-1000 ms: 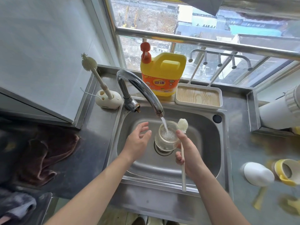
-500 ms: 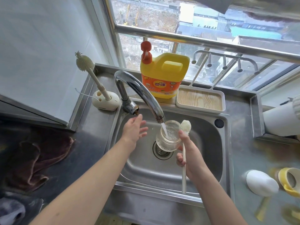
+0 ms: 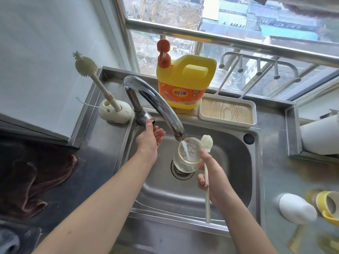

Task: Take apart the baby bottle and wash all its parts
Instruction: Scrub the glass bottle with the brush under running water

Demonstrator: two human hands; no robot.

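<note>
My right hand [image 3: 212, 173] grips the clear glass bottle body [image 3: 187, 156] together with a white bottle brush [image 3: 207, 143], whose long handle runs down past my palm. The bottle sits mouth-up under the faucet spout [image 3: 165, 114], and water streams into it. My left hand [image 3: 149, 138] reaches the faucet base, thumb touching the tap handle, fingers relaxed and straight. The white bottle cap [image 3: 295, 208] and the yellow collar ring [image 3: 328, 206] lie on the counter at the right.
The steel sink [image 3: 229, 153] has its drain below the bottle. A yellow detergent jug [image 3: 183, 81] and a white tray [image 3: 227, 110] stand behind it. Another brush in a holder [image 3: 114, 111] is at the back left. A brown cloth [image 3: 31, 180] lies left.
My left hand moved up and left from beside the bottle to the faucet base. My right hand kept the bottle and brush under the running water.
</note>
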